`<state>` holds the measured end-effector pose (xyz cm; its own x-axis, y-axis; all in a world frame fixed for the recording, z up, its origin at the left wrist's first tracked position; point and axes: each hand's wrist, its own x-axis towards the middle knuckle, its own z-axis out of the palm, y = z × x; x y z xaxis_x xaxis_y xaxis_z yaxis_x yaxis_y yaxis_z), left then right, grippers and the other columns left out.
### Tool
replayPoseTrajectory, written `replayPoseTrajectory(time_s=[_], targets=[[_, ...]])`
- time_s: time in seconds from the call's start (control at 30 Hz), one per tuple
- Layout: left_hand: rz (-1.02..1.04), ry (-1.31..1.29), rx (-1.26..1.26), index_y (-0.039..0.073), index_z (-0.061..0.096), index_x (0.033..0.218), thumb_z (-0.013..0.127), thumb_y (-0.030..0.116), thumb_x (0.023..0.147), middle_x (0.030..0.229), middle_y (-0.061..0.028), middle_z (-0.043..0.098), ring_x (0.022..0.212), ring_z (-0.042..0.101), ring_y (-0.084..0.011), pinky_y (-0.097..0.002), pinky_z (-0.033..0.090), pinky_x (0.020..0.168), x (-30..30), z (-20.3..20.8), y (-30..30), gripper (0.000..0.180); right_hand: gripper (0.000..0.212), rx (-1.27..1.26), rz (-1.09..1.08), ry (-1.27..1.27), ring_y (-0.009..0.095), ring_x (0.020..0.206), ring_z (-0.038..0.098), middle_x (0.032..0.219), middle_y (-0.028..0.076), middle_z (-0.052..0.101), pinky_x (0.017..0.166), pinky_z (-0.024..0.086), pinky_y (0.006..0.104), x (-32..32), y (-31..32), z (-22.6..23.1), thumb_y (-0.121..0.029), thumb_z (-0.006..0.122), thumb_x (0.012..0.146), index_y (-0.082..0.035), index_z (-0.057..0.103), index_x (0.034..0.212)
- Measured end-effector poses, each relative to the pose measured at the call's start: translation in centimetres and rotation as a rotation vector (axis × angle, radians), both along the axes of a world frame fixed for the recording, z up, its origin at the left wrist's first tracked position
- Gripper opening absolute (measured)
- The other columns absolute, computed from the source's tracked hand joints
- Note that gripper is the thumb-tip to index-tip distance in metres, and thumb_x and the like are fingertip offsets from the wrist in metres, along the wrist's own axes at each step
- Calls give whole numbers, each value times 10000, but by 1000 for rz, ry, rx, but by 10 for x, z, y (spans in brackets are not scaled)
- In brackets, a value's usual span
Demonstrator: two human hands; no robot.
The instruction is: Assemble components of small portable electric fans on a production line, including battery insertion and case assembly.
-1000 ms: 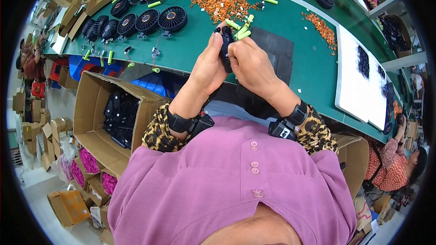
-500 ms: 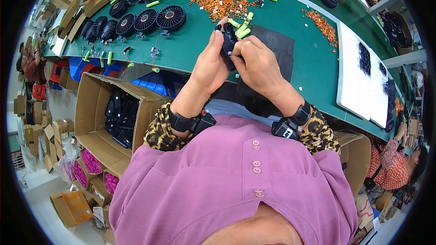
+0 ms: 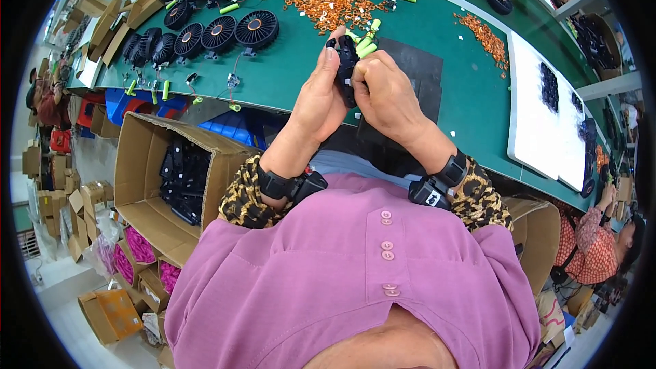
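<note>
Black elongated plastic part [image 3: 347,68], held by the left hand [image 3: 320,99], wants firm bracing while the right hand [image 3: 388,94], pinched beside that palm, contents hidden, works gently.

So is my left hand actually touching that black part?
Touching. The head view shows the left hand held against the black part, thumb along its side.

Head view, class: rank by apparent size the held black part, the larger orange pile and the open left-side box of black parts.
1. Open box
2. Larger orange pile
3. Held black part, partly hidden
</note>
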<state>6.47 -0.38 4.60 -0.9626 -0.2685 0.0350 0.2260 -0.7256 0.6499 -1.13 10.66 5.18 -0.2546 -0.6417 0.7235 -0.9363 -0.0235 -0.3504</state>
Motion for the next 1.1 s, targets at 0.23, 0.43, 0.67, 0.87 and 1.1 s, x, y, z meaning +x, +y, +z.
replayPoseTrajectory(time_s=[0.23, 0.43, 0.67, 0.87, 1.1], targets=[[-45, 17, 41, 177, 252, 1475, 336, 382, 1028, 1112, -70, 531, 1031, 523, -169, -363, 441, 942, -1, -14, -13, 499, 218, -16, -43, -217, 318, 789, 552, 803, 112, 536, 672, 465, 406, -6, 14, 3, 62, 613, 746, -43, 482, 885], [-1, -10, 69, 181, 256, 1474, 332, 386, 1028, 1120, -75, 524, 1027, 521, -164, -354, 434, 943, -7, -6, -5, 497, 246, 66, -30, -136, 289, 757, 573, 797, 102, 566, 672, 479, 369, -3, 7, 3, 81, 668, 715, -19, 513, 878], [-6, 32, -10, 161, 243, 1479, 323, 344, 1036, 1238, -67, 489, 1126, 489, -176, -347, 380, 1019, -8, -7, -3, 486, 233, 23, -70, 39, 295, 767, 575, 789, 102, 565, 666, 483, 388, -1, -2, 4, 58, 668, 692, -39, 514, 838], [18, 36, -67, 166, 216, 1491, 333, 330, 1036, 1314, -78, 450, 1188, 463, -190, -359, 359, 1046, -6, -4, -1, 497, 235, 40, -38, 34, 306, 761, 568, 795, 108, 555, 660, 483, 391, -2, -4, 4, 78, 645, 693, -36, 493, 831], [63, 116, -110, 171, 187, 1497, 356, 330, 1030, 1212, -84, 490, 1101, 490, -178, -343, 367, 1027, -4, -3, 0, 522, 272, -2, -76, 12, 303, 749, 568, 781, 98, 564, 666, 487, 388, -2, -2, 2, 105, 646, 687, -36, 470, 839]])
